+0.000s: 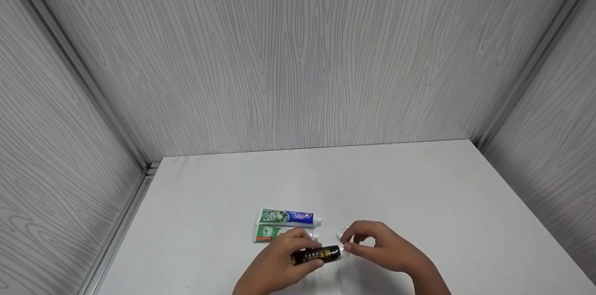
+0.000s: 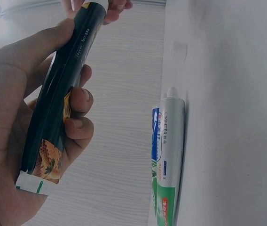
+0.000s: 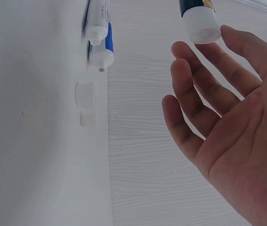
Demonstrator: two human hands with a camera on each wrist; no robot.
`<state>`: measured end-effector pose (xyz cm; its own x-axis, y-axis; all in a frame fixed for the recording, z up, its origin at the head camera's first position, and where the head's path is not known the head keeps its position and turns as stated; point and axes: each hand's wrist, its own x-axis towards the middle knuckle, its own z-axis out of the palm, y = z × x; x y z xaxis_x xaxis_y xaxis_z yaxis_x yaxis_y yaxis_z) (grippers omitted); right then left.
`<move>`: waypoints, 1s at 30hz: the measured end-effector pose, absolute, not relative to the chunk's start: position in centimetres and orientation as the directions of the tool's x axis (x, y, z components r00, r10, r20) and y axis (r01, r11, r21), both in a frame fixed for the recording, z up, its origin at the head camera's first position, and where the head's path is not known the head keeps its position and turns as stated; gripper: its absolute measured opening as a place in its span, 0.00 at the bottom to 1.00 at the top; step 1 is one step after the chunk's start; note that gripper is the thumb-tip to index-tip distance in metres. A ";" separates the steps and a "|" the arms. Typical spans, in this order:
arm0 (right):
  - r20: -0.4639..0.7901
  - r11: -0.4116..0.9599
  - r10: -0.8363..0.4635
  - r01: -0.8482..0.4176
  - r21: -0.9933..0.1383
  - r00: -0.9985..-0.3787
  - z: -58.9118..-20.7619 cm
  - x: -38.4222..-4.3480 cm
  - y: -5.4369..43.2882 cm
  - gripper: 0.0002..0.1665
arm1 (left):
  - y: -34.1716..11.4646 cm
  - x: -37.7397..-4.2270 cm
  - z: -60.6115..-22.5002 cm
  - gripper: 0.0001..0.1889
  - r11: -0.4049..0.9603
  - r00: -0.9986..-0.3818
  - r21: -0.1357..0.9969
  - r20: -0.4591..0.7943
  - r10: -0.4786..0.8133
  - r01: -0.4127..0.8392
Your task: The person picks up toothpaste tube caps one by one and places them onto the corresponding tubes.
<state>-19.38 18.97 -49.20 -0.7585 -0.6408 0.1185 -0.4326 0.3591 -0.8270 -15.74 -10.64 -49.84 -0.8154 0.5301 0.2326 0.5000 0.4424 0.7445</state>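
Note:
My left hand (image 1: pixel 278 263) grips a black toothpaste tube (image 1: pixel 317 255) with yellow lettering, thumb on one side and fingers curled round the other. The tube's flat white end lies by the palm in the left wrist view, and a honeycomb picture shows near it. A white cap (image 3: pixel 202 26) sits on the tube's other end. My right hand (image 1: pixel 379 247) pinches this cap between thumb and index finger, the remaining fingers loosely bent below it. Part of the index finger is hidden behind the cap in the right wrist view.
Beyond the left hand, a blue and green toothpaste tube (image 1: pixel 300 217) and a white and green tube (image 1: pixel 266 233) lie side by side, nozzles bare. A wide white cap (image 3: pixel 87 95) and a smaller cap (image 3: pixel 88 119) rest on the white table (image 1: pixel 419 183). Wood-grain panels (image 1: pixel 288 53) enclose it.

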 end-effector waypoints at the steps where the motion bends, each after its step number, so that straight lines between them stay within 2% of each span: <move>1: 0.132 0.348 -0.642 -0.441 -0.827 -0.756 -49.2 -19.4 19.0 0.06 | -10.6 -15.8 -49.9 0.12 0.441 -0.815 0.745 0.233 0.531 0.500; 11: 0.214 0.276 -0.656 -0.494 -0.825 -0.724 -49.0 -19.2 18.9 0.17 | -10.6 -15.8 -50.0 0.12 0.444 -0.817 0.744 0.233 0.527 0.499; 30: 0.209 0.267 -0.663 -0.487 -0.831 -0.719 -49.2 -19.2 18.9 0.15 | -10.6 -15.8 -49.9 0.10 0.439 -0.810 0.740 0.241 0.535 0.510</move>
